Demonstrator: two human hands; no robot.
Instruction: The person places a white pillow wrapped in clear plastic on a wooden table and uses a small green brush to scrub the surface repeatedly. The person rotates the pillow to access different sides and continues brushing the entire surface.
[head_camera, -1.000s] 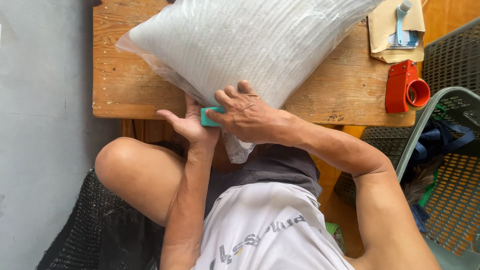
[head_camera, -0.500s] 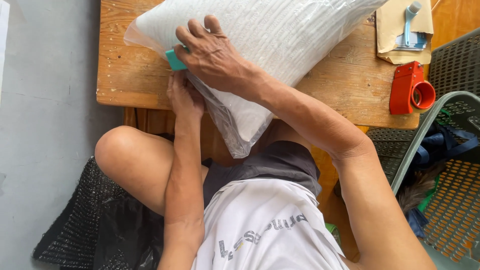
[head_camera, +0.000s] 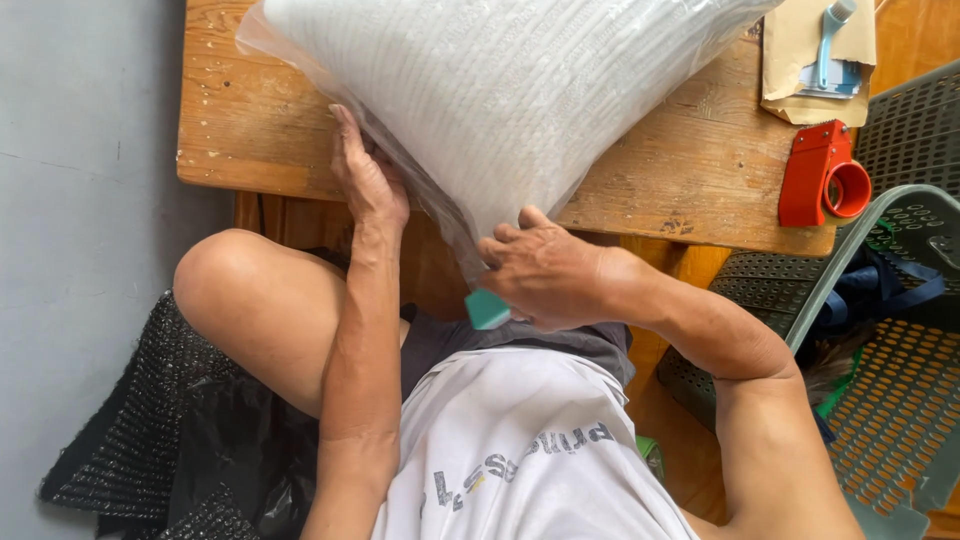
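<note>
Bag (head_camera: 500, 90) on table (head_camera: 690, 170); left hand (head_camera: 368, 185) flat against it; right hand (head_camera: 545, 275) fingers pinching teal slider (head_camera: 487, 310); red dispenser (head_camera: 822, 175) aside.

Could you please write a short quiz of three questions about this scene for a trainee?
1. True or false: the red tape dispenser lies on the wooden table.
2. Which hand holds the small teal tool? A) left B) right
3. What does the left hand press against?

Key:
1. True.
2. B, the right hand, at the lower corner of the bag.
3. The edge of the large clear plastic bag of white material.
</note>
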